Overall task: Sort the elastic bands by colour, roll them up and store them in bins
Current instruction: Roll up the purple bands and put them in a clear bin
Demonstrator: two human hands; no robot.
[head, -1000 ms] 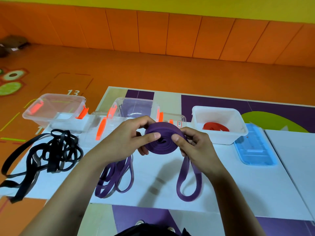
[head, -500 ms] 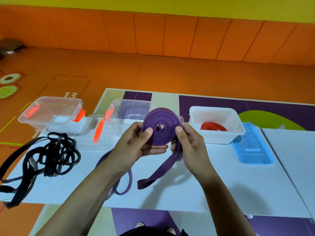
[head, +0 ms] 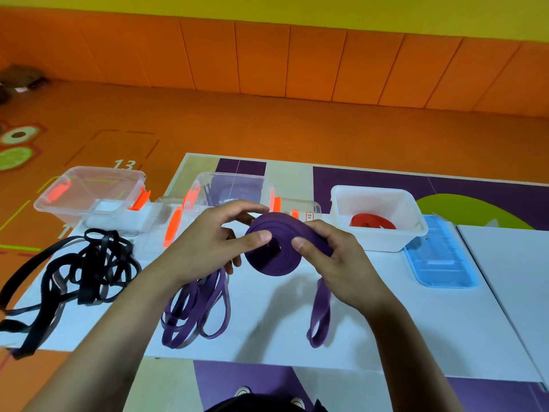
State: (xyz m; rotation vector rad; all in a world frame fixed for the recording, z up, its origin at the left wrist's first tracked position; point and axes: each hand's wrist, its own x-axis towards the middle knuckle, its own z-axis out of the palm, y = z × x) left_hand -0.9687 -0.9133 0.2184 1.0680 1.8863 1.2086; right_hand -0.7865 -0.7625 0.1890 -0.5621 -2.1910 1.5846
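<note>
Both hands hold a partly rolled purple band [head: 276,257] above the white table. My left hand [head: 208,242] pinches the coil from the left with the thumb on its face. My right hand [head: 335,257] grips its right edge; the band's loose tail [head: 319,316] hangs down onto the table. A pile of loose purple bands [head: 196,310] lies below my left wrist. Tangled black bands [head: 86,266] lie at the left. A red rolled band [head: 372,222] sits in the white bin [head: 413,233].
Two clear bins with orange latches stand at the back: one at the left [head: 89,194], one in the middle [head: 234,188], with clear lids [head: 166,221] beside them. A blue lid [head: 439,260] lies right of the white bin. The white table [head: 416,337] has a near edge.
The coil has dropped lower and tilted flatter between the hands. The loose tail is shorter and hangs to the right, touching the table.
</note>
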